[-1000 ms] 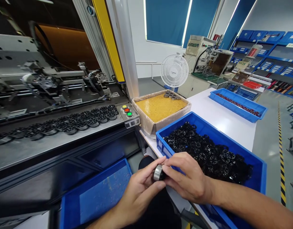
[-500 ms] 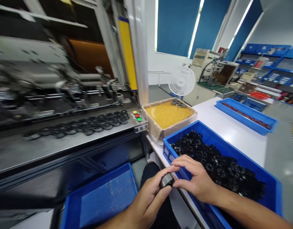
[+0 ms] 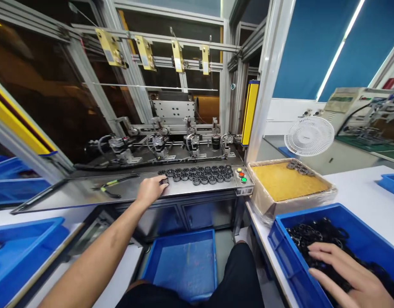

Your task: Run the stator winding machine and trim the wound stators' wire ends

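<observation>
My left hand (image 3: pixel 151 189) reaches out to the metal machine shelf (image 3: pixel 88 197) and is closed on a small black round part (image 3: pixel 165 181) at the left end of a double row of black round parts (image 3: pixel 198 174). My right hand (image 3: pixel 351 276) lies with fingers spread over a heap of black ring parts (image 3: pixel 315 233) inside a blue bin (image 3: pixel 291 265) at the lower right; whether it grips one is unclear.
A button panel (image 3: pixel 242 176) sits at the shelf's right end. Pliers (image 3: pixel 112 186) lie on the shelf. A lined box of yellow material (image 3: pixel 288 182), a white fan (image 3: pixel 309 136), a blue tray (image 3: pixel 184 263) below and a blue bin (image 3: pixel 17 250) at left surround me.
Both hands held a ring-shaped part together in front of me. Now the left hand has reached out to the row on the machine shelf, and the right hand has moved into the blue bin.
</observation>
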Motion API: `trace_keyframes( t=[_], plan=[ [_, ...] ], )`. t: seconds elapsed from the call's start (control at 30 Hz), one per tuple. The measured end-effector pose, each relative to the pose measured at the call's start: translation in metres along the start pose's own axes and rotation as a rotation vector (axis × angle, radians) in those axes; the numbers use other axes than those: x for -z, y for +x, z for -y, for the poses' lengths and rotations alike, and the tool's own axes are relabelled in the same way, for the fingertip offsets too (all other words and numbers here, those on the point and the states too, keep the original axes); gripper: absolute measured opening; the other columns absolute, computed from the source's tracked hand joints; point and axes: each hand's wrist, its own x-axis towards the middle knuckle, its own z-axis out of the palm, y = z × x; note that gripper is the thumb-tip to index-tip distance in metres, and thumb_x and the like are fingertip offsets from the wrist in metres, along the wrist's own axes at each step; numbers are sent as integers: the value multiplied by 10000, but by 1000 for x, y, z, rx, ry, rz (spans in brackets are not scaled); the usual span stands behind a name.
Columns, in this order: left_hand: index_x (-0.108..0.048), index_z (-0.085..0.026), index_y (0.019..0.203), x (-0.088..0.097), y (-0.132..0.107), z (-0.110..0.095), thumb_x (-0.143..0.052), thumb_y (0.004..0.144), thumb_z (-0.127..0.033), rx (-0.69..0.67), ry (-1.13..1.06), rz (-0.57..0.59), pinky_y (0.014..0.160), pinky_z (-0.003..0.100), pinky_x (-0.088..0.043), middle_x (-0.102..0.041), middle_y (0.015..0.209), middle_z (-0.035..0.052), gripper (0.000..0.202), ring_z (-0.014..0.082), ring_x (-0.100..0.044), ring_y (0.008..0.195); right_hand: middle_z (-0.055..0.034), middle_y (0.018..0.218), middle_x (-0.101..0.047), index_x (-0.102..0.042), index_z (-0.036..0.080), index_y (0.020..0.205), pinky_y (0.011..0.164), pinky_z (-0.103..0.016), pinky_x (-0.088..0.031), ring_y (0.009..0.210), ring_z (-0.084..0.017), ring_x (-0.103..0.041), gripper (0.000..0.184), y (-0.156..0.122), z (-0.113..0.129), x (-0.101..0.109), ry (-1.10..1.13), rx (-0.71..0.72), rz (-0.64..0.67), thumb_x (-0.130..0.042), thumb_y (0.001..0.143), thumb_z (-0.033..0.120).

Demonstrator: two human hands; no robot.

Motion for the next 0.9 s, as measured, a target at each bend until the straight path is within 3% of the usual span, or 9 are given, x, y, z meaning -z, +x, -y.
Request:
trace_keyframes(
  t=[0.1,0.2,0.3,0.37,0.43,0.53,0.63,0.73,0.9],
  plan=[
    [-640,-161,1173,-13,8,6,-612,931,-369,-106,12,43,1008,518,-480,-647,1278,103,320,260,-620,1163,-105,1114,-732,-753,243,993,944,-433,-594,1022,-306,-714,356,-9,-41,1,-39,-100,62,-620,856,542],
    [-666,-157,1140,-15,8,12,-608,908,-393,-187,11,40,1089,512,-419,-656,1314,123,336,299,-543,1301,-120,1020,-758,-771,226,916,883,-429,-613,960,-317,-730,344,-22,-68,5,-62,-263,251,-645,824,532],
    [-691,-160,1068,-7,5,4,-553,842,-463,-243,4,-6,1103,501,-416,-700,1261,148,402,387,-480,1358,-147,1222,-699,-740,204,1121,1013,-436,-538,1142,-323,-669,370,-35,-61,4,-49,-439,465,-636,828,405],
    [-661,-145,1110,-1,8,-22,-471,820,-526,-300,-13,-67,1104,570,-387,-671,1303,172,515,452,-439,1368,-144,1425,-562,-613,202,1337,1127,-415,-430,1315,-299,-545,520,-37,-45,-1,-1,-498,598,-622,825,294],
    [-605,-164,1204,2,18,-69,-407,833,-555,-414,-48,-114,1148,568,-325,-615,1384,149,574,436,-387,1409,-150,1502,-473,-551,194,1397,1165,-399,-371,1379,-292,-471,608,-32,-31,-6,33,-513,722,-639,796,204],
    [-542,-194,1311,-9,38,-177,-452,869,-533,-669,-105,-77,1210,455,-256,-573,1433,103,564,323,-357,1448,-186,1393,-559,-660,147,1246,1092,-367,-447,1284,-305,-569,506,-21,-23,-9,1,-490,804,-678,742,120],
    [-575,-158,1294,-42,55,-298,-587,878,-433,-885,-113,81,1186,455,-304,-587,1400,128,499,300,-427,1395,-199,1288,-619,-703,128,1124,1005,-360,-502,1143,-296,-661,411,-17,-27,-7,-69,-448,807,-597,741,23],
    [-614,-160,1212,-87,64,-398,-625,914,-374,-959,-90,247,1025,531,-461,-625,1296,114,367,281,-586,1203,-179,1161,-683,-725,129,1029,909,-352,-539,1003,-281,-713,382,-19,-33,-3,-109,-393,830,-546,720,-4],
    [-589,-168,1238,-151,58,-496,-614,933,-328,-923,-116,387,887,462,-556,-619,1258,103,345,245,-640,1065,-91,952,-749,-758,194,891,719,-290,-554,818,-246,-736,162,-27,-43,-10,-141,-305,833,-694,743,203]
  ],
)
